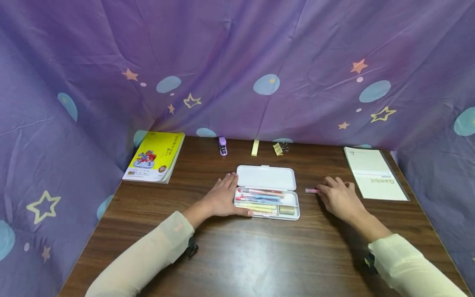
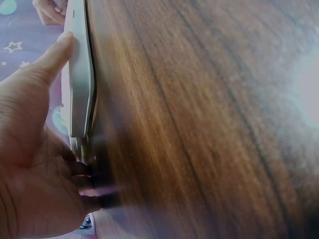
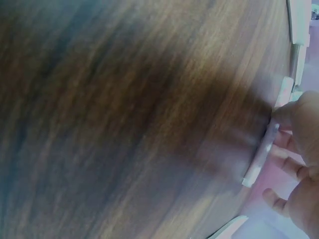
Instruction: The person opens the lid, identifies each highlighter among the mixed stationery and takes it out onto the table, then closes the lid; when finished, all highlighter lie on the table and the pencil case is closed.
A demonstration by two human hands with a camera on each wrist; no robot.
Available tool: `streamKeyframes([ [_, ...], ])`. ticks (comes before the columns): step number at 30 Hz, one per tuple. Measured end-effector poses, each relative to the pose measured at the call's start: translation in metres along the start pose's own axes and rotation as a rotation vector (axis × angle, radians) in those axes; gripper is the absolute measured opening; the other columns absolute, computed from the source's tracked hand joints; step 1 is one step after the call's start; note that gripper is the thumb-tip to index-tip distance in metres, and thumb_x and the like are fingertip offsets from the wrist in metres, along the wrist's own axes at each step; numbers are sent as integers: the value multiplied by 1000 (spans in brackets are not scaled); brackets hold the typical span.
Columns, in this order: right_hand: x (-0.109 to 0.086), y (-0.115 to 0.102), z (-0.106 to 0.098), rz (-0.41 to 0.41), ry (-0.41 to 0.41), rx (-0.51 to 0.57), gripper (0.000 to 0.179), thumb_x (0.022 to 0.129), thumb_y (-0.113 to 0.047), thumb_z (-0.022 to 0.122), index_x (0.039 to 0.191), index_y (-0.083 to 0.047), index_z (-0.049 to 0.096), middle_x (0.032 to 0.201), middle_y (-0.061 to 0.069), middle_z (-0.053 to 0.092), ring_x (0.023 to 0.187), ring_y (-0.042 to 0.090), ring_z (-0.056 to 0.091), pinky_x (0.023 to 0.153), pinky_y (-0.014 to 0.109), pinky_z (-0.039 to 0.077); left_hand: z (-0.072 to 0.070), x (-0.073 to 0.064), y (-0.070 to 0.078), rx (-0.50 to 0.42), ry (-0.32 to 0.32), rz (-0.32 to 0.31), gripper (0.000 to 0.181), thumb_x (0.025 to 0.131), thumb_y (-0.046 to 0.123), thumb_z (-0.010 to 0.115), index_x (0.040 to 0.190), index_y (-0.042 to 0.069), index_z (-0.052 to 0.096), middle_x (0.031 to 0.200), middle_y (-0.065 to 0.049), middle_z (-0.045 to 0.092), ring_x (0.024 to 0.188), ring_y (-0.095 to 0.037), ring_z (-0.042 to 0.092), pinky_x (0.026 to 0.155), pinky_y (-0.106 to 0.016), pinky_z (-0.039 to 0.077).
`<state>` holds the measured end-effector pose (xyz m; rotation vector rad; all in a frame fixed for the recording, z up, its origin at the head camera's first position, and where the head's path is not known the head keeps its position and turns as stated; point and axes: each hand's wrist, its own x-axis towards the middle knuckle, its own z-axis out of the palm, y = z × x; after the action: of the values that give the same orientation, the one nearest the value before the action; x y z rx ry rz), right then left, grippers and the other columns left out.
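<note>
An open white pencil case [image 1: 266, 177] lies on the table, its lid folded back. Its tray holds several pens [image 1: 263, 199], pale yellow sticks [image 1: 256, 207] and a small tan block [image 1: 287, 210] in the right-hand compartment. My left hand [image 1: 221, 197] rests spread at the case's left end, with the thumb along the front edge; in the left wrist view the thumb touches its white side [image 2: 81, 84]. To the right of the case, my right hand [image 1: 340, 198] pinches a slim pink pen-like stick [image 3: 261, 154] low at the tabletop; the fingers hide part of it.
A yellow book [image 1: 154, 156] lies at the back left. Along the back are a purple stapler [image 1: 222, 146], a pale yellow strip [image 1: 255, 148] and gold binder clips [image 1: 279, 149]. An open notepad [image 1: 375, 173] lies right of my right hand. Purple curtains [image 1: 237, 74] enclose the table.
</note>
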<state>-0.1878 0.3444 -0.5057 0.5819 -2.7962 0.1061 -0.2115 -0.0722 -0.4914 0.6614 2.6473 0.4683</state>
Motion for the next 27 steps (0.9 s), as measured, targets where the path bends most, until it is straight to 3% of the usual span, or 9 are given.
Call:
streamKeyframes([
  [8, 1, -4, -4, 13, -21, 7, 25, 91, -12, 85, 115, -5, 81, 109, 12, 69, 102, 39, 64, 84, 75, 50, -2, -1, 2, -24, -3, -3, 142, 87, 85, 73, 177, 1, 1, 187, -19, 1, 176, -35, 1, 143, -51, 7],
  [15, 5, -10, -3, 8, 17, 27, 37, 87, -13, 88, 121, -5, 78, 112, 14, 68, 108, 43, 64, 88, 78, 48, -2, 0, 1, -20, -1, 7, 141, 88, 84, 73, 177, 0, 3, 187, -20, 3, 175, -36, 3, 143, -52, 8],
  [22, 16, -25, -5, 20, 45, 34, 57, 93, -19, 82, 144, -1, 65, 125, 23, 65, 114, 48, 61, 90, 77, 48, -2, 2, 0, -23, -9, 5, 142, 88, 83, 74, 177, 0, 2, 187, -20, 2, 175, -36, 2, 143, -52, 6],
  [27, 26, -40, -7, -2, 70, 61, 56, 97, -20, 78, 148, -2, 62, 128, 25, 65, 116, 49, 61, 89, 78, 49, -2, 3, 0, -32, -11, 3, 143, 87, 83, 74, 177, 0, 1, 187, -20, 1, 175, -36, 1, 143, -52, 5],
])
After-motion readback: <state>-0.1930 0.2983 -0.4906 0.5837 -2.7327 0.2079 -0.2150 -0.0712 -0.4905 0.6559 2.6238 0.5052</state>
